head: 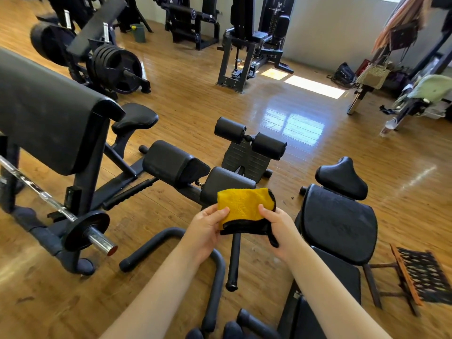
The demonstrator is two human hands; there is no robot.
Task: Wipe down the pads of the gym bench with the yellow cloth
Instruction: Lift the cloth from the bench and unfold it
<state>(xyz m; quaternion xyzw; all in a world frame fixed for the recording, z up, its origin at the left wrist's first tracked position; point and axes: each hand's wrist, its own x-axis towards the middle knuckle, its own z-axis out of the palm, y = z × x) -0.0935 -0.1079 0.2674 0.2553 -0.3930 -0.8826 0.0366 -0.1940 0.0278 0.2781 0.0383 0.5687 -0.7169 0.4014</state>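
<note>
Both hands hold the yellow cloth [241, 207] in the air above the hyperextension bench's thigh pads [226, 183]. The left hand [208, 226] and right hand [276, 228] each pinch a side edge, fingers curled. It looks soft, light and floppy; bunching it in one palm should suit wiping.

Bright daylight, glare on floor [303, 123], fisheye-bent edges.

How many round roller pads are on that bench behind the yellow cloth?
2: the left roller pad and the right roller pad sit side by side above the ribbed footplate. Others may be hidden.
</note>
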